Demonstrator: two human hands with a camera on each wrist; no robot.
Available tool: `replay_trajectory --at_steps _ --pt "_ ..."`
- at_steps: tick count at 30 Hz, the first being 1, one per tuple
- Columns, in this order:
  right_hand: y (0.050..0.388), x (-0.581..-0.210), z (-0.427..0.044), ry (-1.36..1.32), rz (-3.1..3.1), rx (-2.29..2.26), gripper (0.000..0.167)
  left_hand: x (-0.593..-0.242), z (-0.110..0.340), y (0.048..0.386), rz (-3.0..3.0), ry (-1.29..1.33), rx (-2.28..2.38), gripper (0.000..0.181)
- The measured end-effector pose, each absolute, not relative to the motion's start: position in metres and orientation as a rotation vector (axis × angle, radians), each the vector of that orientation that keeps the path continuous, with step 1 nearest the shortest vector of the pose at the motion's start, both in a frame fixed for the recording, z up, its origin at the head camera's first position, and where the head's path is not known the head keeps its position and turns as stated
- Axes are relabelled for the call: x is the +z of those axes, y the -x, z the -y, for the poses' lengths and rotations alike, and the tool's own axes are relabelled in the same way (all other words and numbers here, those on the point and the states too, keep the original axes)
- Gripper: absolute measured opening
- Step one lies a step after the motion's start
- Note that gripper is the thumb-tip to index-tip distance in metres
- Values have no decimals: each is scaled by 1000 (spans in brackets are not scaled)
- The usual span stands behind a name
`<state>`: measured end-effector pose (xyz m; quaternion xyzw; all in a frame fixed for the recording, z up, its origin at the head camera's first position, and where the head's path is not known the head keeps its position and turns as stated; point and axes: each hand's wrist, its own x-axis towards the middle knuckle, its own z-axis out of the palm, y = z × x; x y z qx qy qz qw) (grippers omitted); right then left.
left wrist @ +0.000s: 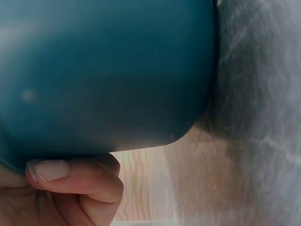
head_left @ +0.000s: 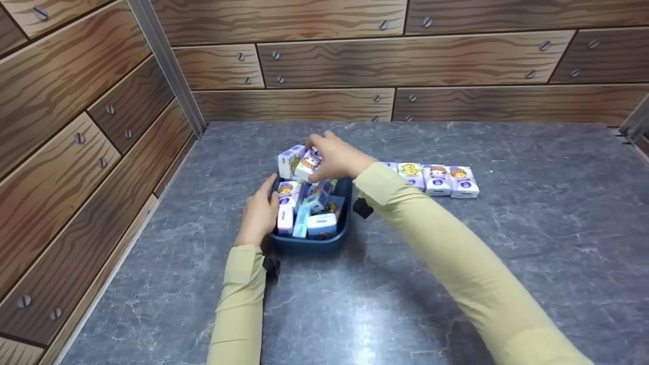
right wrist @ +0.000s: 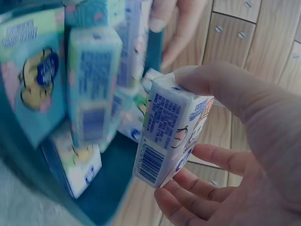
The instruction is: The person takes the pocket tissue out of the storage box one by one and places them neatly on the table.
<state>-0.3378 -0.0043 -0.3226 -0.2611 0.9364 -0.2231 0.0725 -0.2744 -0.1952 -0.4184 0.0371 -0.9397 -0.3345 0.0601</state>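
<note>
A dark blue-green bin (head_left: pixel 310 245) full of small tissue packs stands on the table. My right hand (head_left: pixel 337 156) pinches a white and purple pack (right wrist: pixel 162 132) between thumb and fingers above the bin's far end. Just left of that pack, another purple and white pack (head_left: pixel 290 161) stands up at the bin's far left corner. My left hand (head_left: pixel 257 213) lies along the bin's left side; in the left wrist view its fingers (left wrist: pixel 84 181) bend against the outer wall. Inside the bin are blue packs (right wrist: pixel 94 84) and purple ones.
A row of purple and white packs (head_left: pixel 437 180) lies on the grey table (head_left: pixel 537 243) right of the bin, partly behind my right forearm. Wood-patterned panels (head_left: pixel 324 61) rise at the back and on the left.
</note>
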Motion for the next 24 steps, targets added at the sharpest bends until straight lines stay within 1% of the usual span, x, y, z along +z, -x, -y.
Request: replay_trajectory --at_steps 4,10,19,24 --pt "337 -310 -16 797 -2826 -716 68 -418 195 274 2849 -115 -1021 48" --pt "339 -297 -64 750 -2854 -753 75 -416 193 275 2852 -102 -1039 48" --pt "346 -313 -152 661 -2902 -667 76 -415 195 274 2861 -81 -1027 48" --pt "343 -322 -208 601 -2911 -611 77 -418 195 272 2872 -84 -1034 48"
